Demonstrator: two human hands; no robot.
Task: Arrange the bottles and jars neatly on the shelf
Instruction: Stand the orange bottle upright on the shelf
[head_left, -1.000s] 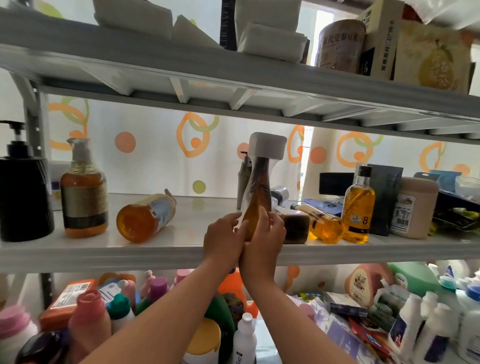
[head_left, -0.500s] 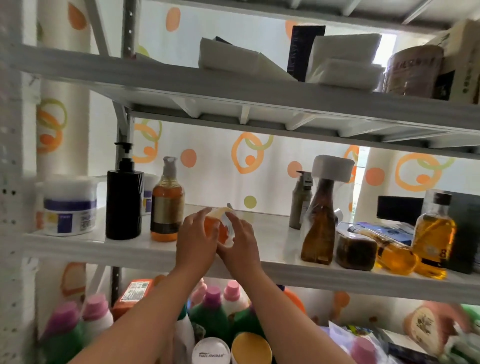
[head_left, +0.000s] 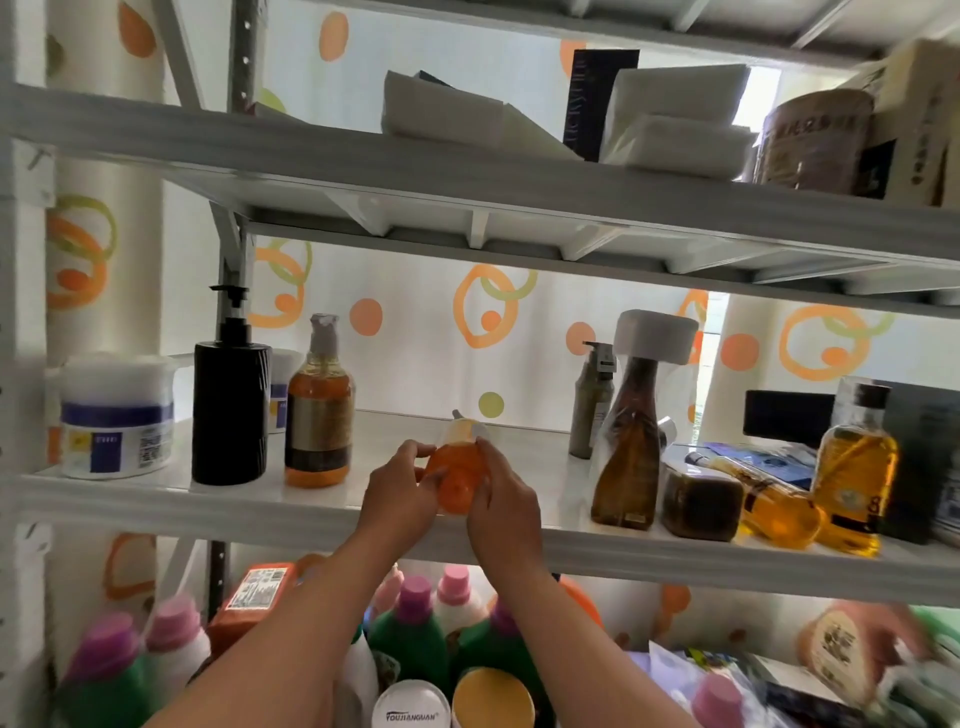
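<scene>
- The orange bottle (head_left: 457, 475) sat at the front of the middle shelf (head_left: 311, 512), tilted with its pale cap pointing up and back. It was in the open stretch between the amber bottle (head_left: 318, 410) and the brown bottle (head_left: 628, 447).
- The left hand (head_left: 400, 483) and right hand (head_left: 501, 499) each had a grip clamped on it, fingers curled round opposite sides of its body. Whether its base touched the shelf could not be told.
- The step looked like standing this bottle upright. To do it well, the base should go down flat first, with the neck swung up over it while both hands steadied the sides.
- A neat place for it would be just beside the amber bottle, in line with the black pump bottle (head_left: 231, 405) and white tub (head_left: 117, 415) and back from the edge.
- Its round, smooth body would probably roll if released while tilted, so the grip should hold until it stood on its own.
- One second earlier both hands had been on the brown bottle, and the orange bottle lay on its side, untouched, near the amber one.
- The brown bottle now stood upright and free.
- Half a second earlier the hands had already closed on the orange bottle. Since then its cap end had come up higher.
- The view had also swung left, which brought the white tub into sight.
</scene>
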